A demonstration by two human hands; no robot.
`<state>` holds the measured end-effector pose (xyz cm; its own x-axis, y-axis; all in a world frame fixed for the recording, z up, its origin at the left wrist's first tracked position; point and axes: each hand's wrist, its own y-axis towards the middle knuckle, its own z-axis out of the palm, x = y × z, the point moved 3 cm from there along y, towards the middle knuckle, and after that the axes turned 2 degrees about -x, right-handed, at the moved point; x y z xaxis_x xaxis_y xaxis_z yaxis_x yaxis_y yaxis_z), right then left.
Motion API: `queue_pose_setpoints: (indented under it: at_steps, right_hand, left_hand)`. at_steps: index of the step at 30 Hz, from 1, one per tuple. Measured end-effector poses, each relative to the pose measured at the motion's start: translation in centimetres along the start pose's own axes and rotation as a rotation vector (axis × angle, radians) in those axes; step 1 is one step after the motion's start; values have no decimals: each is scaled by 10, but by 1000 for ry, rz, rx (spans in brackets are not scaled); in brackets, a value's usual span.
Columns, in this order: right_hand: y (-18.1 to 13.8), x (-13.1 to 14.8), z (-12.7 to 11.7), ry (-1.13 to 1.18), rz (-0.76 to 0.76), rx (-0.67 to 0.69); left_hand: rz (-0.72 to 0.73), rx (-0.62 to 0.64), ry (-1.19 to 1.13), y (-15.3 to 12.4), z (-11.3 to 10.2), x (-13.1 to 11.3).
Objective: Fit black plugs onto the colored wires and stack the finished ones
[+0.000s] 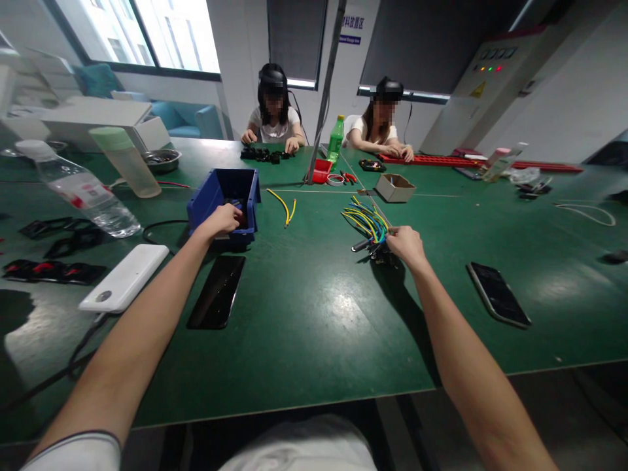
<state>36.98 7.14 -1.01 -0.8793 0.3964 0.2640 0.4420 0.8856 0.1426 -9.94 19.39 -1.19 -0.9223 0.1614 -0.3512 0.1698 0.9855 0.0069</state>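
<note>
My left hand (223, 219) reaches into the blue plastic bin (216, 190); its fingers are curled down inside, and what they touch is hidden. My right hand (406, 246) is closed on the black connector end of a bundle of coloured wires (366, 221), which fans out yellow, blue and green toward the far side of the green table (314, 307). A loose yellow wire (284, 206) lies between the bin and the bundle.
A black phone (217, 291) and a white power bank (125, 278) lie near my left arm, another phone (498, 294) at right. A water bottle (81, 190), a cup (125, 160) and black parts (49, 269) sit at left. Two people work at the far side beside a cardboard box (395, 188).
</note>
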Motion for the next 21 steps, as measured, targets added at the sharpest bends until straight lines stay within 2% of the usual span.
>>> queue_pose_setpoints:
  at_steps: [3,6,11,15,18,21]
  right_hand:
    - [0,0,1,4,-4,-20]
    - [-2,2,-1,18,-9,-95]
    - [-18,17,-13,82,-10,-383]
    - [-45,45,-20,190,-176,-554]
    - [-71,74,-12,260,-356,-551]
    - [-96,106,12,271,-526,-414]
  left_hand:
    - [1,-10,-15,1,1,2]
    - [4,-23,-30,1,2,3]
    - [11,-44,-57,-1,2,3]
    - [17,-46,-69,-3,1,3]
    - [16,-39,-76,-3,1,4]
    - [7,-39,-82,-1,2,7]
